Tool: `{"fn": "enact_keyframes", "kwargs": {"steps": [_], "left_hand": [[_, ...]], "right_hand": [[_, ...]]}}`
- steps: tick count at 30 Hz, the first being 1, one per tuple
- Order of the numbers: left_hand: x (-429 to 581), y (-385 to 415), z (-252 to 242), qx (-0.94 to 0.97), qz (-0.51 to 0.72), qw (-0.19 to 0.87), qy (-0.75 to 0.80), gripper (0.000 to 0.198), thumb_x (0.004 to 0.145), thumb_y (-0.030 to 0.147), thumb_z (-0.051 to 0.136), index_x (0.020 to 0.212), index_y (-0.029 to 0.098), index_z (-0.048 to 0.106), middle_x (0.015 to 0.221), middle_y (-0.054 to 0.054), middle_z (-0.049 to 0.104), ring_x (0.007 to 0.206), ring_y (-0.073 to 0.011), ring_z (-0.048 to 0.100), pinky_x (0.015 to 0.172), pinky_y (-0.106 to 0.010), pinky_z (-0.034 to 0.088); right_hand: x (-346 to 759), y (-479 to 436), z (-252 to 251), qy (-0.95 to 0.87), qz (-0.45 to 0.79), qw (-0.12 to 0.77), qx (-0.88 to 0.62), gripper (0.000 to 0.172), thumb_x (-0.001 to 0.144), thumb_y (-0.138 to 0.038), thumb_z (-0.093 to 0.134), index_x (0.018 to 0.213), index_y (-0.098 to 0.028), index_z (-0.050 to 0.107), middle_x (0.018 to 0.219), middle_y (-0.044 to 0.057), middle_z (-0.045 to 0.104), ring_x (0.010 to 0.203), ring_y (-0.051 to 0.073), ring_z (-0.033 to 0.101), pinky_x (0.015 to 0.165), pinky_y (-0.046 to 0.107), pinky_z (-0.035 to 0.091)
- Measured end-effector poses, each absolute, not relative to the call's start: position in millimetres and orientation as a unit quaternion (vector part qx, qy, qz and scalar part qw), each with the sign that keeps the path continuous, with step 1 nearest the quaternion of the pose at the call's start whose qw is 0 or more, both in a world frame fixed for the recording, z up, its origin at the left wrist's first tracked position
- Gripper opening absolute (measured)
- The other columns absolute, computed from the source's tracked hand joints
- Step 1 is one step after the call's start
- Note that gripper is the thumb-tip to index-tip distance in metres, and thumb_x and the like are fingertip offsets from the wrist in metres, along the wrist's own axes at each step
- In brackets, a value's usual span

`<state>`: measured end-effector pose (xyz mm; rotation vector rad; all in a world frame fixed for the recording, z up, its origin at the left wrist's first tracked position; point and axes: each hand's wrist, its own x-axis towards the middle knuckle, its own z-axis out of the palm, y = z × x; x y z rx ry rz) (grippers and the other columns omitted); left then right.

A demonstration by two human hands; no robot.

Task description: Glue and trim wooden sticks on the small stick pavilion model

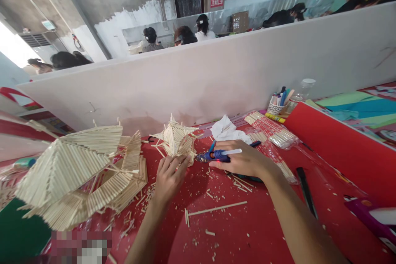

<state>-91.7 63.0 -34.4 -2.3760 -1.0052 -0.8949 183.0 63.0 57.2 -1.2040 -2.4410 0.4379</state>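
My right hand point(244, 160) is closed around a blue glue gun point(216, 155) with a white glue stick out its back, its nozzle pointing left at a small pointed structure of wooden sticks point(177, 139). My left hand point(168, 177) rests just in front of that small structure, its fingertips touching the lower edge. A large stick-built roof model point(80, 173) stands to the left on the red table point(247, 231).
Loose sticks and offcuts point(216, 208) litter the table. Bundles of sticks in plastic point(272, 132), a crumpled tissue point(227, 130), a cup of pens point(278, 103) and a clear bottle point(301, 90) lie behind. A white partition point(216, 74) runs across; other people sit beyond it.
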Motion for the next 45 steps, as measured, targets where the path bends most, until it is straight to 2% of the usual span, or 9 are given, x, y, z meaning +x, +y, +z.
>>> {"fn": "enact_keyframes", "kwargs": {"steps": [6,10,16,23,30,35,41,45], "left_hand": [[-89,63,-33,-0.843,-0.344,0.203,-0.361,0.028,0.094,0.018,0.062,0.121,0.021,0.066,0.104,-0.009,0.076,0.095,-0.0234,0.067,0.087,-0.038,0.046],[-86,62,-27,-0.835,-0.357,0.200,-0.368,0.022,0.093,0.020,0.064,0.116,0.019,0.064,0.099,-0.009,0.076,0.090,-0.0236,0.066,0.082,-0.037,0.045],[-88,60,-21,-0.841,-0.372,0.171,-0.354,0.006,0.095,0.019,0.062,0.101,0.020,0.063,0.092,-0.006,0.074,0.084,-0.0198,0.065,0.080,-0.034,0.044],[-96,56,-23,-0.868,-0.383,0.128,-0.289,0.018,0.095,0.008,0.057,0.107,0.020,0.064,0.095,-0.005,0.076,0.088,-0.0172,0.067,0.083,-0.033,0.046],[-103,54,-19,-0.894,-0.382,0.104,-0.210,0.025,0.098,0.008,0.049,0.117,0.016,0.064,0.103,-0.012,0.076,0.098,-0.0193,0.068,0.084,-0.034,0.051],[-107,55,-7,-0.906,-0.371,0.116,-0.169,0.015,0.094,0.009,0.059,0.105,0.015,0.066,0.091,-0.008,0.076,0.085,-0.0176,0.068,0.075,-0.031,0.051],[-116,52,14,-0.905,-0.364,0.130,-0.177,0.010,0.090,0.006,0.058,0.089,0.016,0.062,0.072,-0.004,0.070,0.066,-0.0153,0.060,0.061,-0.028,0.046],[-129,51,24,-0.918,-0.328,0.132,-0.181,0.009,0.088,0.010,0.064,0.085,0.017,0.060,0.070,-0.001,0.068,0.062,-0.0140,0.059,0.059,-0.027,0.044]], "right_hand": [[183,63,57,-0.870,0.161,0.194,-0.424,0.026,0.095,-0.043,0.060,0.082,-0.021,0.065,0.085,0.005,0.069,0.077,0.020,0.062,0.069,0.032,0.044],[184,63,56,-0.873,0.152,0.195,-0.420,0.027,0.095,-0.042,0.060,0.080,-0.021,0.065,0.082,0.004,0.068,0.075,0.020,0.061,0.068,0.031,0.043],[185,63,55,-0.875,0.150,0.190,-0.419,0.026,0.095,-0.042,0.061,0.081,-0.020,0.065,0.085,0.004,0.068,0.077,0.020,0.062,0.069,0.030,0.043],[186,64,54,-0.876,0.143,0.187,-0.421,0.027,0.095,-0.043,0.061,0.080,-0.021,0.063,0.084,0.003,0.067,0.076,0.019,0.061,0.069,0.030,0.043],[188,65,51,-0.878,0.145,0.192,-0.414,0.028,0.096,-0.043,0.060,0.080,-0.020,0.063,0.086,0.004,0.068,0.079,0.020,0.062,0.072,0.030,0.043],[188,64,53,-0.876,0.153,0.189,-0.416,0.028,0.095,-0.043,0.060,0.079,-0.020,0.064,0.085,0.004,0.068,0.078,0.020,0.062,0.070,0.030,0.043],[191,65,53,-0.877,0.169,0.180,-0.413,0.032,0.093,-0.046,0.061,0.074,-0.021,0.060,0.082,0.003,0.066,0.076,0.020,0.060,0.070,0.030,0.042],[198,67,51,-0.863,0.202,0.165,-0.432,0.032,0.092,-0.051,0.060,0.080,-0.022,0.064,0.087,0.004,0.069,0.083,0.022,0.064,0.074,0.031,0.044]]}}
